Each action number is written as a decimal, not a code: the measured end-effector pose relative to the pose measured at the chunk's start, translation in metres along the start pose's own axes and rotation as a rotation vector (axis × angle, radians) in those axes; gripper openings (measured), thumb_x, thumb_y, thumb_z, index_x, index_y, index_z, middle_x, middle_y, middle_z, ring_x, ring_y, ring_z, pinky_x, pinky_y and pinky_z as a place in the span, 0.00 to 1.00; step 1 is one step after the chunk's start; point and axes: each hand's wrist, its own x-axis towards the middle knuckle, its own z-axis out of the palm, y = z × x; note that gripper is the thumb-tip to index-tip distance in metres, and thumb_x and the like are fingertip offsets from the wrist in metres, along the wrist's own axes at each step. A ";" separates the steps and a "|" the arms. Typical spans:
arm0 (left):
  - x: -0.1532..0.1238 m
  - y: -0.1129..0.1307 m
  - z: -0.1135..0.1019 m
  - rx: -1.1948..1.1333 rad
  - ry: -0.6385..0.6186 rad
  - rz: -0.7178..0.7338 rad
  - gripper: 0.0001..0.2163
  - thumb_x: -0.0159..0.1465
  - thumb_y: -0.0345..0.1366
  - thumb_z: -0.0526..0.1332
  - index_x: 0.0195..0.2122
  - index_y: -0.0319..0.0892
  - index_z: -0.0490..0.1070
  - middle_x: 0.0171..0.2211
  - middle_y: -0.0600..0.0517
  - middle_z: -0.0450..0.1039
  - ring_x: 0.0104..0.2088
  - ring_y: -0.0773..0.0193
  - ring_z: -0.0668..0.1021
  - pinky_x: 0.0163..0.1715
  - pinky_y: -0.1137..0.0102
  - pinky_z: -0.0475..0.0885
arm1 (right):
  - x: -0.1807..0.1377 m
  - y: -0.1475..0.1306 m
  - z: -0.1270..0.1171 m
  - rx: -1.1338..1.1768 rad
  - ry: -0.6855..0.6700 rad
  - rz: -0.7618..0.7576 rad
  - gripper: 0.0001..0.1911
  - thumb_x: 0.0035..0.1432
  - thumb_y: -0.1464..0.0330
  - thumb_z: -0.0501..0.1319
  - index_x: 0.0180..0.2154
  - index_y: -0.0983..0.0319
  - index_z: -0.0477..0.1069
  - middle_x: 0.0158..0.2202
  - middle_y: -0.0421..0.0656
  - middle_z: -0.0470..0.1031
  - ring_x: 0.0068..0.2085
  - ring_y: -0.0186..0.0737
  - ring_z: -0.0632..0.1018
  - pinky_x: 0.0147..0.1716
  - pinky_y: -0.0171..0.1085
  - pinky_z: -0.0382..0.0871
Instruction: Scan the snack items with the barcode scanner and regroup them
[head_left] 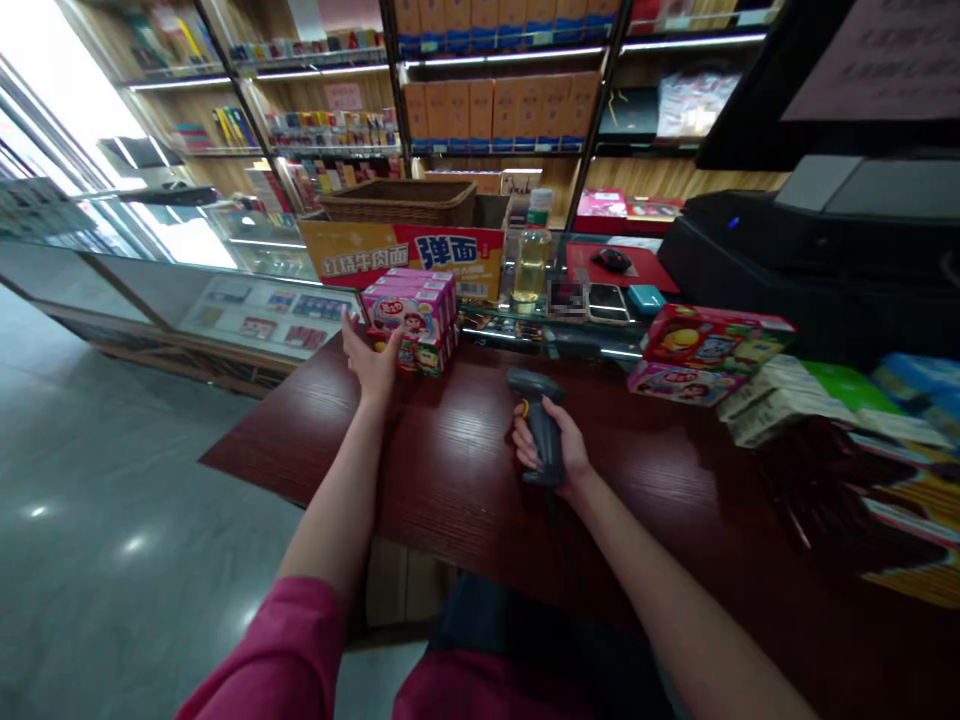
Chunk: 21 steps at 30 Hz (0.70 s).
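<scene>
My right hand (566, 440) is wrapped round the grip of a dark grey barcode scanner (541, 425), held over the brown counter (457, 450). Its cord hangs down below the grip. My left hand (373, 365) has thumb and fingers spread, close to the near left side of a stack of pink candy boxes (412, 300). Whether the fingertips touch the stack I cannot tell. Beneath the pink boxes are green and red ones (427, 357), partly hidden by my hand.
Behind the stack stands a noodle carton (337, 250) with a wicker basket (405, 200). A bottle of yellow liquid (532, 250) and a phone (607, 303) are on the glass. At right lie a red box (712, 335), a pink box (682, 383) and several packs (795, 400).
</scene>
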 end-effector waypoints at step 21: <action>-0.024 0.040 -0.025 -0.075 -0.081 0.219 0.23 0.63 0.43 0.69 0.59 0.47 0.70 0.52 0.47 0.73 0.53 0.56 0.76 0.54 0.63 0.74 | -0.014 -0.013 0.010 -0.048 0.034 -0.089 0.16 0.66 0.55 0.58 0.39 0.62 0.71 0.21 0.36 0.66 0.16 0.32 0.62 0.12 0.31 0.59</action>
